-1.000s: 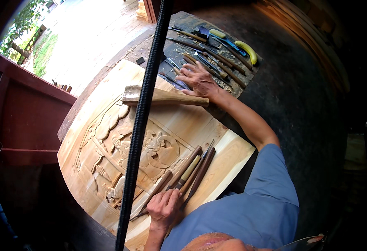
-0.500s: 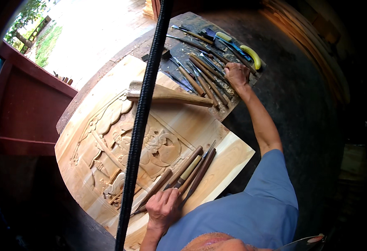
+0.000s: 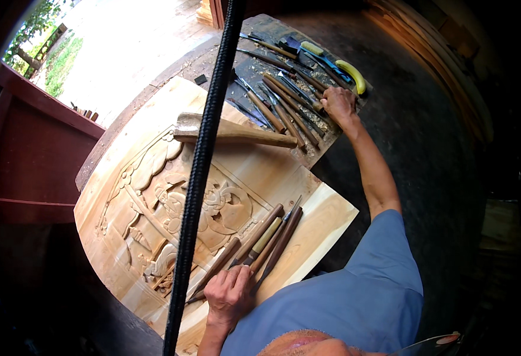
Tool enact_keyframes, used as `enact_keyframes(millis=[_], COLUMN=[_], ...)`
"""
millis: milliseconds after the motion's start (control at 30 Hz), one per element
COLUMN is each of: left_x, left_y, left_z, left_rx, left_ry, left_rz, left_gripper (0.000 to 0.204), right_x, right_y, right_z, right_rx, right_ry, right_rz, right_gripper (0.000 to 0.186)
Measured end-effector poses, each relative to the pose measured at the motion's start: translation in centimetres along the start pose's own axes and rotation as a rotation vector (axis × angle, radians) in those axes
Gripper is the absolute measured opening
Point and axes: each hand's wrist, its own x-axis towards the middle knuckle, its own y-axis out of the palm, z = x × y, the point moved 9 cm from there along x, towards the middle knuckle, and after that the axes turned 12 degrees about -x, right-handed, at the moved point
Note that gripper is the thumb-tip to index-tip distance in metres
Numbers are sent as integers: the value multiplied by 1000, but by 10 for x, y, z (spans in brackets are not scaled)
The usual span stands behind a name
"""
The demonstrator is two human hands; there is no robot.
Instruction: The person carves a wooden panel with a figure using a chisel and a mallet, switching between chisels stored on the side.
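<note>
A carved wooden panel with raised figures and a scalloped border lies before me. My left hand, fingers curled, rests on its near part by the blade ends of several chisels; what it grips is hidden. My right hand is stretched out to the right edge of the tool table, its fingers bent together over the handle ends of more wood-handled chisels. I cannot make out what they hold. A wooden mallet lies across the panel's far part, between the two groups of chisels.
Wood chips litter the dark tool table. At its far right lie a blue-handled brush and a yellow banana-shaped thing. A black cord crosses the view. A dark red door stands at the left.
My right hand has shifted slightly right and nearer at the tool table's edge. My left hand stays by the near chisels. The whole view has moved a little.
</note>
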Motion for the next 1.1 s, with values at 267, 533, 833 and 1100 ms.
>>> enact_keyframes(millis=[267,533,833,1100], left_x=[-3,15,21,19], left_y=[-9,-63,-55,-90], left_z=[8,18,28,86], left_rx=[15,179,322,300], left_ry=[103,144,79,-134], left_rz=[-105,-383,-288,-426], left_gripper=[24,38,40,15], right_x=[4,-135,-248,-178], right_y=[-5,-250,-281,-329], right_z=[-18,160,276,256], right_rx=[98,672,455,703], right_ry=[-18,-516,-1396,-1025], right_rz=[-113,-171,-13,-703], right_gripper=[22,24,33,33])
